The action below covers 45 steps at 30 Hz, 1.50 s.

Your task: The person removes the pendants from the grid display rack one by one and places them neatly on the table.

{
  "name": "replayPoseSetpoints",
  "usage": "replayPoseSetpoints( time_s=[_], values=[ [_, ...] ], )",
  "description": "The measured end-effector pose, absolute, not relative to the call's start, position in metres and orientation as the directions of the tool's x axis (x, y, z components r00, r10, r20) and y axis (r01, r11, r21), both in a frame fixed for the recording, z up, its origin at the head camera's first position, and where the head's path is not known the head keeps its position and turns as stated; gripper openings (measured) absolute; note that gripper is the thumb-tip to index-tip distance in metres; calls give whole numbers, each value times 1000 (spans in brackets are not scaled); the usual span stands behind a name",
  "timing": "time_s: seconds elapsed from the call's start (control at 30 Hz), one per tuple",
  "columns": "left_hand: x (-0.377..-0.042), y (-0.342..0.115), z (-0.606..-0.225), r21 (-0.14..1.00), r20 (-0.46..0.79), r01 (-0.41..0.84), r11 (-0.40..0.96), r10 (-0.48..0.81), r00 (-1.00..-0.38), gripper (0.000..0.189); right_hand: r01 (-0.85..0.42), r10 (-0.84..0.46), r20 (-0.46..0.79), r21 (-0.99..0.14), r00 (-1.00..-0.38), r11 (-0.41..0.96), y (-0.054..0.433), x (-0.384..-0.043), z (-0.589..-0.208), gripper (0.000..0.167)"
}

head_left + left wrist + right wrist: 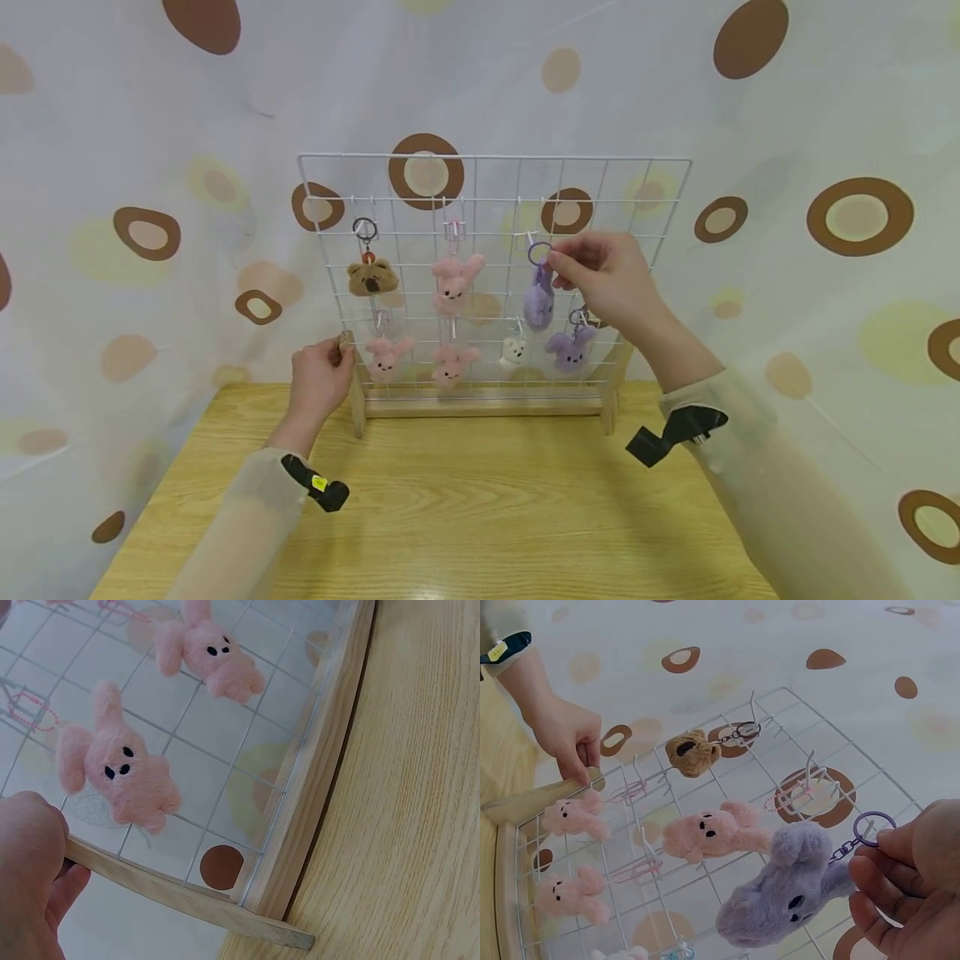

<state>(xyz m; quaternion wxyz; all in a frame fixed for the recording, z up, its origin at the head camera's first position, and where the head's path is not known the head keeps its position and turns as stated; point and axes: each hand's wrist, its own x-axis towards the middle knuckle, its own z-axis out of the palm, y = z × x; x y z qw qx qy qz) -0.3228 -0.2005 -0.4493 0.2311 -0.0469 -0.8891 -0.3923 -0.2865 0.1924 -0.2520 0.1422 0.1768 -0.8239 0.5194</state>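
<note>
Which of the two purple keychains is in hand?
The upper purple keychain: the right hand pinches its ring. The lower purple keychain hangs on the white grid, untouched.

Fuzzy plush purple toy point(769, 904), smooth metal-looking ring point(874, 813), matt wooden stand point(187, 898), glossy wood-grain tabletop point(450, 508).

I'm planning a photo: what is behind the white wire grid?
A spotted white backdrop shows through the wire grid; its patches behind the plush keychains and right hand are covered.
</note>
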Motion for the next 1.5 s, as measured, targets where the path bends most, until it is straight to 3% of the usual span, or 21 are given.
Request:
replayPoseSetpoints(
  time_s=[0.27,0.83,1.5],
  values=[
    [-321,-200,-449,674,452,265,690,-101,-886,23,-451,-160,423,-811,-892,372,205,-274,-253,23],
    [-321,-200,-448,680,439,256,686,-102,-893,24,-479,-182,443,-794,-878,374,229,-248,-267,18],
    [-322,-200,-449,677,463,283,679,-95,-881,23,-422,-200,371,-809,-907,410,261,-219,-332,13]
  ],
)
